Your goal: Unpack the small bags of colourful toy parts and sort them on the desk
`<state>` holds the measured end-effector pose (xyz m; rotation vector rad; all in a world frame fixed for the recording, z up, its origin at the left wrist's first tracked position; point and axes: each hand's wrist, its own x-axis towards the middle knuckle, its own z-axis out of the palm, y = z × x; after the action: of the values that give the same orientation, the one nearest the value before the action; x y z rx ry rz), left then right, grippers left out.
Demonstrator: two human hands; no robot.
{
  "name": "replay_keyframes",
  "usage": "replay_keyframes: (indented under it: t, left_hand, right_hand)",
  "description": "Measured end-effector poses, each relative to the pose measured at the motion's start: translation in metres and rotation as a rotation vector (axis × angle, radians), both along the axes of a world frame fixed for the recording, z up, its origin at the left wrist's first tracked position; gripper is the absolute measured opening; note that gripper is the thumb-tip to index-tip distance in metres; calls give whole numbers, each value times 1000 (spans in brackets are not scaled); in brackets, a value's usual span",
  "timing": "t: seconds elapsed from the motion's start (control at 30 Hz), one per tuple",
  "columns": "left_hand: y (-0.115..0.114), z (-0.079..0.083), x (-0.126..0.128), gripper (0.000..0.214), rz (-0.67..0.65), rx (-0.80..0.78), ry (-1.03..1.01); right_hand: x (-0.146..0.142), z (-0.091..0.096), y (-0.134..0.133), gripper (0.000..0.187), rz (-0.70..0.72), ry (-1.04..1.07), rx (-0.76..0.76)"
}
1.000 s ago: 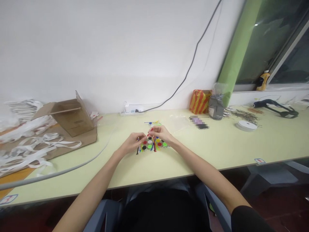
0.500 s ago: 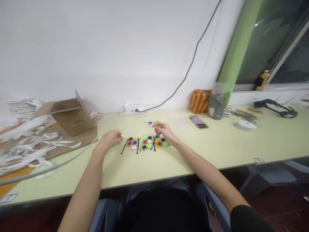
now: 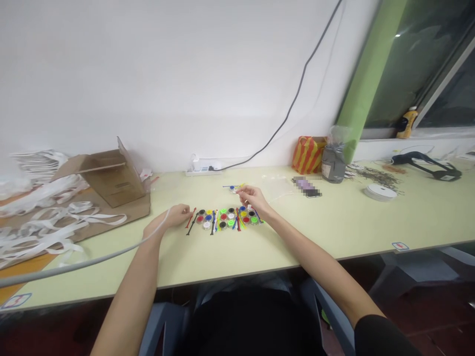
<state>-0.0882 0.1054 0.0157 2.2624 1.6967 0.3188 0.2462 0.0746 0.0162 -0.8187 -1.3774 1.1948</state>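
Note:
My left hand (image 3: 181, 213) has its fingers closed at the upper end of a thin red arrow-shaped strip (image 3: 190, 220). This strip slants over the table just left of a similar black strip (image 3: 192, 224). To the right lie several round discs (image 3: 223, 217) with red, black, blue, yellow, green and white centres, and coloured strips between them. Above the right part of these discs, my right hand (image 3: 253, 199) is closed in a pinch; what its fingertips hold is too small to make out. Just beyond those fingertips is a blue-centred disc (image 3: 232, 188) with blue and yellow strips.
A cardboard box (image 3: 111, 180) and white straps (image 3: 79, 217) lie at left, with a grey cable (image 3: 111, 252) crossing in front. A power strip (image 3: 203, 170) is by the wall. At right are a phone (image 3: 307, 187), a striped bag (image 3: 307, 154) and a white spool (image 3: 380, 192).
My left hand has lowered the red strip from above the table to beside the black one. My right hand stays in nearly the same place, still pinched.

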Motion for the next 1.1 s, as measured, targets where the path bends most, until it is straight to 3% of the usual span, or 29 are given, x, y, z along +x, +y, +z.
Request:
replay_keyframes:
  t: [0.2,0.4,0.8,1.1]
  left_hand:
    - [-5,8,5,26,-118,-107,43]
    - [-3,5,-1,28,-160,-174,-1]
    - [-9,10,10,43,-125,-226,-28]
    - [-8,6,11,40,-91,-226,-96]
  right_hand:
    - [0,-1,2,26,-12,-8,5]
    - [1,-3,3,26,-9,-7,13]
    - [1,-1,2,26,-16,-18,5]
    - [1,-3,3,27,-18,-19,12]
